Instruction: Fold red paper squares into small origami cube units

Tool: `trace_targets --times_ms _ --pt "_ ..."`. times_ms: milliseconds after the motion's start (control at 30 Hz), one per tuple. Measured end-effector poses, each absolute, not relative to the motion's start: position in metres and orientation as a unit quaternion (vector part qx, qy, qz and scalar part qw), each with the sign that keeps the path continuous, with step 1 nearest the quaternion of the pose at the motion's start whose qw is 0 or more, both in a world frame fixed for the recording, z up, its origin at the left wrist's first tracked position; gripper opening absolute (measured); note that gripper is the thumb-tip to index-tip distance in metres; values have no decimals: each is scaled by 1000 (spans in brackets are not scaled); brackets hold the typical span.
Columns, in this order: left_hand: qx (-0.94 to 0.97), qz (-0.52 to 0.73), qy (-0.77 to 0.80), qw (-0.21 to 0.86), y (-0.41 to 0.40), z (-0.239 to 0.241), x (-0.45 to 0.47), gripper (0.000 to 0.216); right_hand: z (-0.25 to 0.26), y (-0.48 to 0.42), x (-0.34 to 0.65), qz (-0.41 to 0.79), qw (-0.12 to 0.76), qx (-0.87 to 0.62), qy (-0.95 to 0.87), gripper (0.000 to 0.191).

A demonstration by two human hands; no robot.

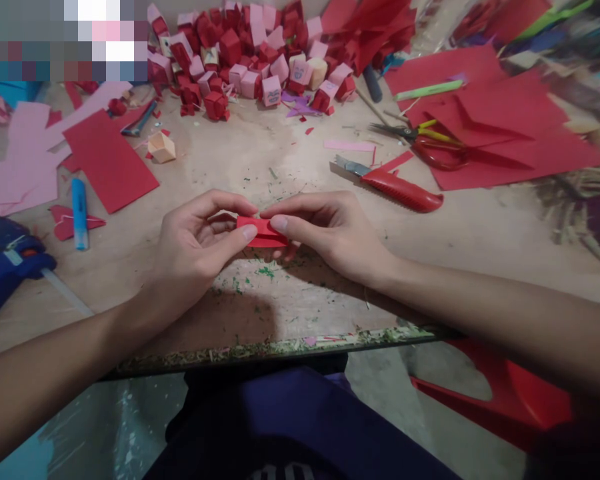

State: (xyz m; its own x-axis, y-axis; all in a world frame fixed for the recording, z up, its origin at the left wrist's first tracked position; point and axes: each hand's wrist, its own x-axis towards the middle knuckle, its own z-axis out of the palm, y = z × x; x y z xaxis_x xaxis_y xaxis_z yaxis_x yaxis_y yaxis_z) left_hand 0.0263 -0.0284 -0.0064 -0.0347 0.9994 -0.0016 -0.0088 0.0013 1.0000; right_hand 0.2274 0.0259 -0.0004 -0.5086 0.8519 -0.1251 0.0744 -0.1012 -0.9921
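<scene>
Both of my hands meet over the middle of the worn table, holding a small folded piece of red paper between them. My left hand pinches its left end with thumb and fingers. My right hand presses its thumb on the top of the right end, fingers curled underneath. The paper is partly hidden by my fingers.
A heap of small red and pink paper boxes lies at the back. Red sheets, scissors and a red utility knife are to the right. A red sheet, blue marker and blue glue gun are left.
</scene>
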Motion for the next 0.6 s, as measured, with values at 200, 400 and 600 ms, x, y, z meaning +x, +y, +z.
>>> trace_targets --times_ms 200,400,600 --pt "490 502 510 498 -25 -7 27 24 -1 25 226 620 308 -391 -606 14" --pt "498 462 521 517 -24 -10 24 18 -3 25 227 615 311 -381 -617 20" --pt "478 467 528 523 -23 -9 25 24 -1 25 229 591 300 -381 -645 18"
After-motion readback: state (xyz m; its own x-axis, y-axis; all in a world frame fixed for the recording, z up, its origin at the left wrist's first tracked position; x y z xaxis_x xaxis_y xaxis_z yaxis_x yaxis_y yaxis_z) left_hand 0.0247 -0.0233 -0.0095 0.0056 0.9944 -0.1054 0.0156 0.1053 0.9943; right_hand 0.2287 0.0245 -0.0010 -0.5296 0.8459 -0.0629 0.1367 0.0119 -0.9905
